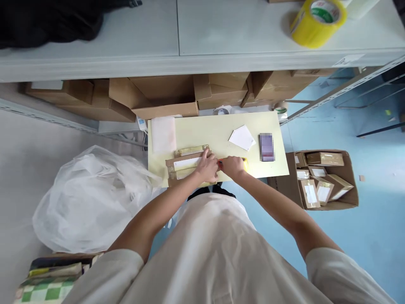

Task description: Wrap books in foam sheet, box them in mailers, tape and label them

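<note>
My left hand (pixel 207 168) grips the right end of a flat cardboard box (pixel 171 165), fingers bent over its top. The box bears a white label and strips of clear tape, and lies near the table's front edge. Right beside it, my right hand (pixel 233 167) is closed around a tape dispenser (pixel 245 164). Only a bit of red at its left and a yellow roll at its right show; my fist hides the rest. Behind the first box lies another narrow taped box (pixel 191 150).
On the pale table (pixel 202 131) are white cards (pixel 242 137), a phone (pixel 267 147) and a pinkish sheet (pixel 163 134). An open carton (pixel 351 181) of packed boxes stands right. A plastic bag (pixel 91 202) bulges left. Overhead, a shelf (pixel 142 38) carries yellow tape rolls (pixel 311 29).
</note>
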### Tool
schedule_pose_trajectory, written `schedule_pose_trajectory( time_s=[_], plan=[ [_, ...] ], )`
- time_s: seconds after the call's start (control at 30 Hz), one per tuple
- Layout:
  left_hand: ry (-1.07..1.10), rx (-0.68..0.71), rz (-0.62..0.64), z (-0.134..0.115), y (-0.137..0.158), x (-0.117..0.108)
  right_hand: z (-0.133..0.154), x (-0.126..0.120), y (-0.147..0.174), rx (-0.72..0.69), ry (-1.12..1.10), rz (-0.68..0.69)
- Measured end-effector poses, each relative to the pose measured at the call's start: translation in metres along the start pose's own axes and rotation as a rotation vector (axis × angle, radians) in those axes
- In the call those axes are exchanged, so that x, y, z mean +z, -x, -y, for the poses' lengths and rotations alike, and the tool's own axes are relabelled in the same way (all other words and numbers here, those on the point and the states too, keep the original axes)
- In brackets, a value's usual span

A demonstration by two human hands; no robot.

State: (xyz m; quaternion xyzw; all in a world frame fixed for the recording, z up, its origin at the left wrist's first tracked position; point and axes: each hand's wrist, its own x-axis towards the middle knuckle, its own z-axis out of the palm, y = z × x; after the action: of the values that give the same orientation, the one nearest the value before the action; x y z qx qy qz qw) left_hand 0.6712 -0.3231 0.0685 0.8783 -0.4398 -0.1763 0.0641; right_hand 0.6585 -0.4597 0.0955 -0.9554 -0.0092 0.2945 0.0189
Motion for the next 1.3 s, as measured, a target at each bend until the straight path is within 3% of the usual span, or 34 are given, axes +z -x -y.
schedule_pose_trajectory(
  time_s=[0.17, 0.3, 0.4, 0.53, 0.67, 0.77, 0.87, 0.93, 1.1, 1.2, 1.3],
  plan=[
    [0.087, 0.057, -0.118, 0.006, 0.002, -0.001, -0.047, 0.024, 0.020, 0.246, -0.106, -0.270],
    [0.123, 0.073, -0.200, 0.015, 0.022, -0.009, -0.071, 0.050, 0.019, 0.346, -0.180, -0.283],
    [0.139, -0.208, -0.359, 0.026, 0.060, -0.004, -0.074, 0.071, 0.011, 0.377, -0.229, -0.274],
    [0.328, -0.641, -0.617, 0.046, 0.122, 0.029, -0.071, 0.093, 0.003, 0.402, -0.295, -0.281],
    [0.887, -0.829, -0.651, 0.059, 0.152, 0.073, -0.066, 0.105, 0.002, 0.394, -0.347, -0.281],
    [1.252, -0.786, -0.672, 0.059, 0.148, 0.091, -0.063, 0.103, 0.007, 0.393, -0.353, -0.279],
    [1.428, -0.611, -0.726, 0.056, 0.140, 0.097, -0.057, 0.092, 0.016, 0.341, -0.268, -0.406],
    [1.465, -0.545, -0.742, 0.055, 0.138, 0.098, -0.048, 0.085, 0.022, 0.223, -0.255, -0.472],
    [1.355, -0.544, -0.712, 0.054, 0.138, 0.101, -0.006, 0.090, 0.015, -0.276, -0.576, -0.303],
    [1.358, -0.540, -0.719, 0.055, 0.137, 0.092, 0.013, 0.092, 0.004, -0.337, -0.874, -0.220],
    [1.391, -0.550, -0.745, 0.063, 0.136, 0.071, 0.016, 0.077, 0.002, -0.353, -1.072, -0.184]
  ],
)
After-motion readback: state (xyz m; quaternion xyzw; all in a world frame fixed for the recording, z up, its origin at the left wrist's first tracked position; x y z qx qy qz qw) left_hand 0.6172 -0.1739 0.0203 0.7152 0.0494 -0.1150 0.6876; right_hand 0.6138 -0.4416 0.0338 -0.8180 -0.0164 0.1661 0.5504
